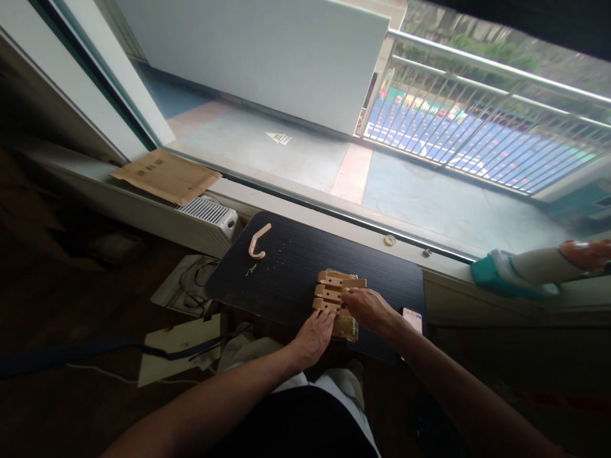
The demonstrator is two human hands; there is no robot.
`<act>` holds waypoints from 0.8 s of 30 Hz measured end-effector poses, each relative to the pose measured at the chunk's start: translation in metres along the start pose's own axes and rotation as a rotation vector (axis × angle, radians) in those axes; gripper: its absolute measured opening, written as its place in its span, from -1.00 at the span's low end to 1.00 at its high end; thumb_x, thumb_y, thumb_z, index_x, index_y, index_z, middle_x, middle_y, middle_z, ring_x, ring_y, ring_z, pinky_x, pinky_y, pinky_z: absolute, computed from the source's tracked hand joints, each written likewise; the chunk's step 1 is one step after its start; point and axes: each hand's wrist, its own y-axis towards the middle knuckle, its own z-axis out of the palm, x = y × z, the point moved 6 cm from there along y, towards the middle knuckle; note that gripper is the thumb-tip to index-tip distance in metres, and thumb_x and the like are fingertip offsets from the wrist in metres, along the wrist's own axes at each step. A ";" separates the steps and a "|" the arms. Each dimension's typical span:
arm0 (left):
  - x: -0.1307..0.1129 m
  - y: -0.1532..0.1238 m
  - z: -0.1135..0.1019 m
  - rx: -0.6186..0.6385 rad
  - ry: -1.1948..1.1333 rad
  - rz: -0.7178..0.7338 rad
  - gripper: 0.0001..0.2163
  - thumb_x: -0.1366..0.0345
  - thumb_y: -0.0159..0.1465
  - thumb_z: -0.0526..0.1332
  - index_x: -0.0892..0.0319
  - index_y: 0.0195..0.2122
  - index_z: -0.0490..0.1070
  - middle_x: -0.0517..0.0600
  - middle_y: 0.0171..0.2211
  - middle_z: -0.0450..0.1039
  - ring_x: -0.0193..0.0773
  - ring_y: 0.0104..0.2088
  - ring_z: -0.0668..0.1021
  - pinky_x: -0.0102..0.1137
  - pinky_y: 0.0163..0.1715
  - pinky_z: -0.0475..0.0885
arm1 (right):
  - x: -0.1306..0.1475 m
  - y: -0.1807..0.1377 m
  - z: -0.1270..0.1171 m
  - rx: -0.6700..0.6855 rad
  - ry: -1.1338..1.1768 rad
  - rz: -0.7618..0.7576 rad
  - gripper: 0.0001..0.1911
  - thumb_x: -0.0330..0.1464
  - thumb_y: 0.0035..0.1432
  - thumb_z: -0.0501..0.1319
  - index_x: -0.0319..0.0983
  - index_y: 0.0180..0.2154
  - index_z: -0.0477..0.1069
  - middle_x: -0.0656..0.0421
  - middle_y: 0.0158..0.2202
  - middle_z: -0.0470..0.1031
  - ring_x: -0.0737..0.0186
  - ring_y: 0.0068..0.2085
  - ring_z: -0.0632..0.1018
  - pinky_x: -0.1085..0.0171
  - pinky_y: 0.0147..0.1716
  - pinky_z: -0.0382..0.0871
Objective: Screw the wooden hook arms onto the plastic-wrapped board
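Several light wooden hooks [329, 280] with dark holes lie side by side on a yellowish, shiny packet [351, 329] on the black table. My left hand [315, 334] holds the nearest hook [325, 306] by its left part, fingertips pressed on it. My right hand [367, 306] is closed over the right part of the hooks, its fingers curled down. What it pinches is too small and covered to make out. Apart from these, another wooden hook [258, 243] lies on the table's far left, with a few screws [251, 270] beside it.
The black table [286, 289] stands against the window sill. A phone [412, 320] lies at its right edge. On the sill are a roll of tape [389, 240] and a teal bin [496, 273]. A brown envelope [167, 175] rests on the radiator [210, 216]; cables [193, 286] lie left below.
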 end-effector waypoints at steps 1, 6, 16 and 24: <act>0.000 0.000 -0.001 -0.003 0.002 -0.002 -0.55 0.41 0.21 -0.02 0.35 0.14 0.24 0.14 0.20 0.20 -0.12 0.17 0.24 -0.23 0.10 0.18 | 0.000 0.001 0.001 -0.005 -0.002 0.003 -0.73 -0.49 0.21 -0.02 -0.29 -0.21 0.44 0.03 -0.24 0.53 0.24 -0.21 0.52 0.37 -0.25 0.31; 0.000 -0.002 -0.004 0.007 -0.012 -0.001 -0.54 0.39 0.20 0.00 0.39 0.14 0.24 0.15 0.20 0.19 -0.11 0.18 0.23 -0.24 0.11 0.18 | -0.004 0.001 0.005 -0.048 -0.003 -0.013 -0.73 -0.48 0.20 -0.02 -0.23 -0.19 0.43 0.07 -0.23 0.53 0.21 -0.20 0.53 0.34 -0.26 0.31; -0.001 -0.002 0.001 -0.012 0.015 -0.010 -0.54 0.42 0.21 -0.03 0.36 0.15 0.23 0.15 0.21 0.18 -0.11 0.19 0.22 -0.20 0.11 0.18 | -0.010 0.004 0.015 -0.079 0.027 -0.040 -0.74 -0.45 0.21 -0.02 -0.23 -0.25 0.44 0.09 -0.24 0.53 0.23 -0.23 0.53 0.35 -0.28 0.30; -0.001 -0.002 0.005 -0.019 0.024 -0.005 -0.53 0.39 0.21 -0.02 0.40 0.16 0.21 0.17 0.20 0.18 -0.07 0.20 0.19 -0.17 0.11 0.18 | -0.010 -0.002 0.010 -0.073 0.008 0.003 -0.74 -0.43 0.23 -0.03 -0.22 -0.19 0.41 0.09 -0.25 0.54 0.22 -0.22 0.54 0.34 -0.29 0.32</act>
